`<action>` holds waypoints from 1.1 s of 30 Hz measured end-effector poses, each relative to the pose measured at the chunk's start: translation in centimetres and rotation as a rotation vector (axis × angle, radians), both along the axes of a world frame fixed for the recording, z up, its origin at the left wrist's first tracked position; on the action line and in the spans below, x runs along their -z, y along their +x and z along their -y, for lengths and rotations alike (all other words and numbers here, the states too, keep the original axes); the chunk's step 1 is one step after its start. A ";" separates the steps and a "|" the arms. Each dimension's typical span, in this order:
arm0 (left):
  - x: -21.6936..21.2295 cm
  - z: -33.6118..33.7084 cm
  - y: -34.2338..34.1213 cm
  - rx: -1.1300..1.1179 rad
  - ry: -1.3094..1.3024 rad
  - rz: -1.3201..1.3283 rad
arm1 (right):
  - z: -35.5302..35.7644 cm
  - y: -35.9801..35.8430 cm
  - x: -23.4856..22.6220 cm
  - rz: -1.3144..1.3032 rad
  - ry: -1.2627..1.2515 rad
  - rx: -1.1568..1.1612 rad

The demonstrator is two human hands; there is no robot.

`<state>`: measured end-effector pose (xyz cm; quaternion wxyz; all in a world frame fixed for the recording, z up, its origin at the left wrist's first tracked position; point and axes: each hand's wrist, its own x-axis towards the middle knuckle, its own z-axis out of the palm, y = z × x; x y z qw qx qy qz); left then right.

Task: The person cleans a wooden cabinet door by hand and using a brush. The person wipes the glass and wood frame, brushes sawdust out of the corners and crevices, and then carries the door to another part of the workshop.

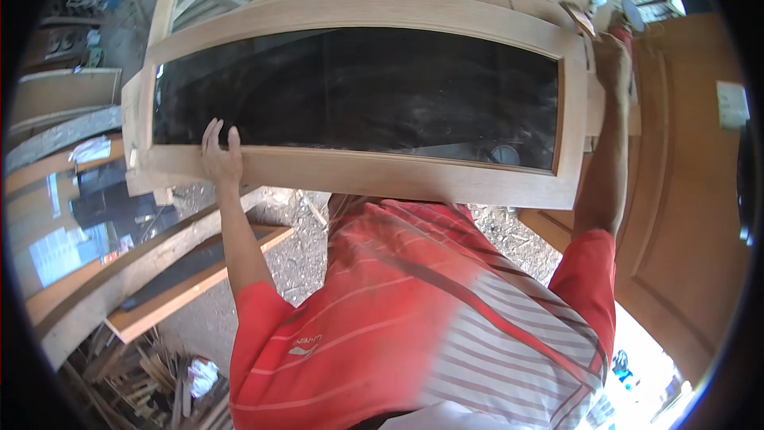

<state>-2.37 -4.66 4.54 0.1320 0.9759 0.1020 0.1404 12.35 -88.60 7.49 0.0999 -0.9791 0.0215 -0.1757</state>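
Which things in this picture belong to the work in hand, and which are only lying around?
Seemingly in the work:
- wood-framed dark panel, left hand on its near edge
- right hand by its far right corner, hold unclear

Seemingly lying around:
- wood scraps, lower left
- crumpled white thing among them
- brown panelled door, right

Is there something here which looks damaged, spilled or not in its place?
Nothing looks clearly broken or spilled. The dark panel in the wooden frame has pale smudges toward its right end, perhaps dust. At lower left, a crumpled whitish wrapper lies among jumbled wood scraps, like litter.
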 end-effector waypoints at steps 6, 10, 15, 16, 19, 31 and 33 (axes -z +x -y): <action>0.5 -0.6 -0.6 0.027 0.024 0.012 | -10.2 -5.4 -3.2 0.300 0.148 -0.128; -0.1 0.7 0.2 -0.020 0.020 -0.035 | -12.3 -11.6 -0.7 0.278 0.179 0.026; -0.5 7.0 3.1 0.014 0.000 0.022 | -15.9 -20.2 0.6 0.183 0.247 0.269; -0.6 9.2 3.9 0.029 -0.001 0.024 | -16.3 -21.7 1.4 0.205 0.248 0.277; -0.8 15.3 5.3 0.253 -0.098 0.181 | -19.2 -25.4 2.3 -0.005 -0.009 0.352; -1.2 18.4 6.6 0.428 -0.115 -0.027 | -30.1 -29.0 0.2 -0.023 0.321 0.295; -2.6 16.7 6.3 0.415 -0.190 0.052 | -31.8 -29.1 1.1 -0.092 0.189 0.288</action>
